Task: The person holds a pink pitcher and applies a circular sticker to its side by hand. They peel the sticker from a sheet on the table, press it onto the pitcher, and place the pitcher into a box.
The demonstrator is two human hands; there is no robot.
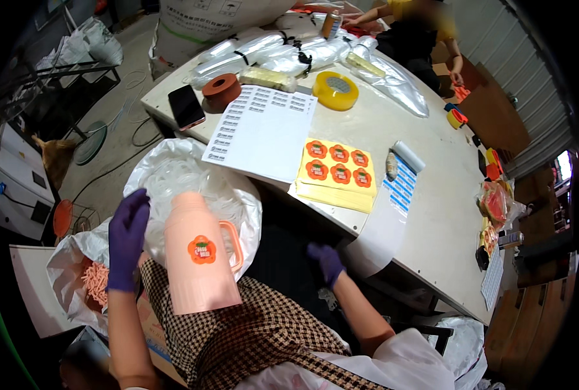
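Note:
A pink plastic jug (192,279) with a side handle and an orange flower sticker rests on my lap, tilted slightly. My left hand (128,227), in a purple glove, is raised just left of the jug with its fingers extended, and a gap shows between them. In a matching glove, my right hand (327,262) hangs below the table edge, apart from the jug, its fingers loosely spread and holding nothing. Sheets of orange flower stickers (337,168) lie stacked on yellow backing at the table's near edge.
The white table (432,240) bears a label sheet (263,133), a phone (186,107), tape rolls (335,90) and plastic-wrapped bundles (283,55). A white bag of clear rings (231,195) stands beyond the jug. Pink pieces (96,284) fill another bag at left. A co-worker (419,39) is across the table.

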